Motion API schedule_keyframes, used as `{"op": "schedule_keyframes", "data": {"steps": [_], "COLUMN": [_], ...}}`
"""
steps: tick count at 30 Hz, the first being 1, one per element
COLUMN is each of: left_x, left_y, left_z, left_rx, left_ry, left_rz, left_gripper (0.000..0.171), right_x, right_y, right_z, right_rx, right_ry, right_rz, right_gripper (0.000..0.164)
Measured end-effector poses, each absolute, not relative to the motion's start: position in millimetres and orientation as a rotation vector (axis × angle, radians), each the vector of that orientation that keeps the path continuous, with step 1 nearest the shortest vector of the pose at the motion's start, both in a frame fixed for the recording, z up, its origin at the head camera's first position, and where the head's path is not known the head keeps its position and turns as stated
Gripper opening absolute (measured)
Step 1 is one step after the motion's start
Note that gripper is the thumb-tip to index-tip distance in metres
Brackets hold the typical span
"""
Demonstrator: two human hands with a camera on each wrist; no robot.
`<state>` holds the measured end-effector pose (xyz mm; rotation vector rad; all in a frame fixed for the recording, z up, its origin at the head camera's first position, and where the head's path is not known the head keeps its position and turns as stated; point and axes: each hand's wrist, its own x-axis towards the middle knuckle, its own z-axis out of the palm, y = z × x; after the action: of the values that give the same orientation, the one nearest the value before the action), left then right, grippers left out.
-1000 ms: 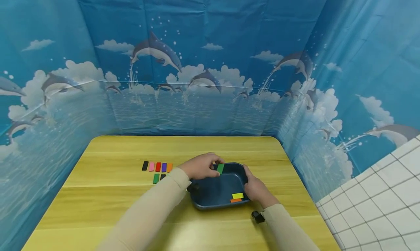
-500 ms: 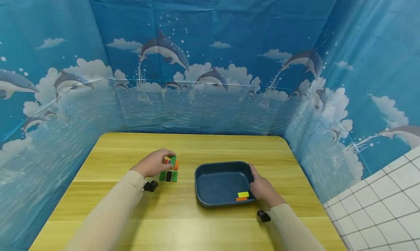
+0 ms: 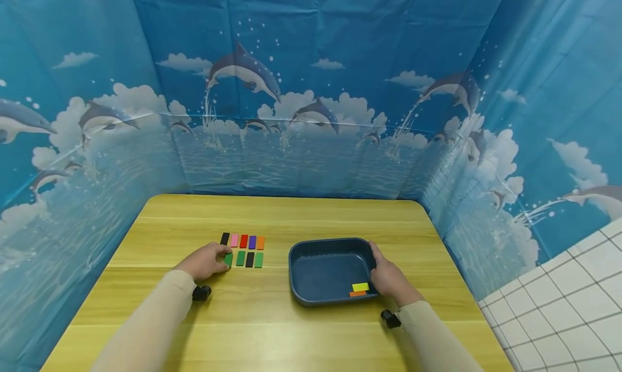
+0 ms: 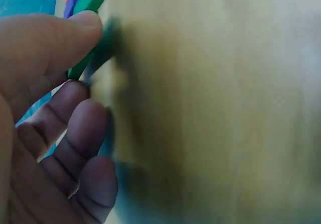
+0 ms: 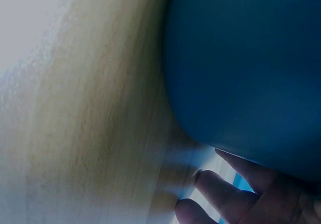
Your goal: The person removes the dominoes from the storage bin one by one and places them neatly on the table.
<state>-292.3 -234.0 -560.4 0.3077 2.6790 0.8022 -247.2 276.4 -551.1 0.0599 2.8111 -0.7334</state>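
My left hand (image 3: 206, 261) pinches a small flat green block (image 3: 228, 260) between thumb and fingers, at the left end of the front row on the table. In the left wrist view the thumb (image 4: 85, 25) lies against this block, with the other fingers curled below. Beside it in that row are another green block (image 3: 241, 258), a black block (image 3: 250, 259) and a third green one. My right hand (image 3: 389, 280) grips the right side of a dark blue basin (image 3: 303, 301). In the right wrist view several fingers (image 5: 225, 191) reach along its outer wall.
Behind the front row lie black, pink (image 3: 234, 241), red (image 3: 244, 241), purple (image 3: 252, 242) and orange blocks. A yellow block (image 3: 360, 287) and an orange block (image 3: 357, 293) lie in the basin's near right corner. A dolphin-print curtain (image 3: 291, 161) rises behind the table (image 3: 272, 334).
My left hand has moved left from over the basin with the green block, bringing it down to the front row's left end. The right hand stays on the basin.
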Motion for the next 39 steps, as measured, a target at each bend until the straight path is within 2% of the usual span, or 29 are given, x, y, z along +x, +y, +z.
{"op": "schedule_keyframes", "data": {"steps": [8, 39], "left_x": [-293, -295], "left_y": [-231, -234], "left_z": [-565, -566], "left_rx": [0.285, 0.261], "left_ry": [2.699, 2.685], "left_rz": [0.796, 0.900], "left_gripper": [0.049, 0.059], "right_x": [-248, -247], "right_y": [275, 275], "right_z": [-549, -549], "right_rx": [0.059, 0.045], "right_ry": [2.811, 2.813], "right_rz": [-0.735, -0.722], "right_gripper": [0.079, 0.078]}}
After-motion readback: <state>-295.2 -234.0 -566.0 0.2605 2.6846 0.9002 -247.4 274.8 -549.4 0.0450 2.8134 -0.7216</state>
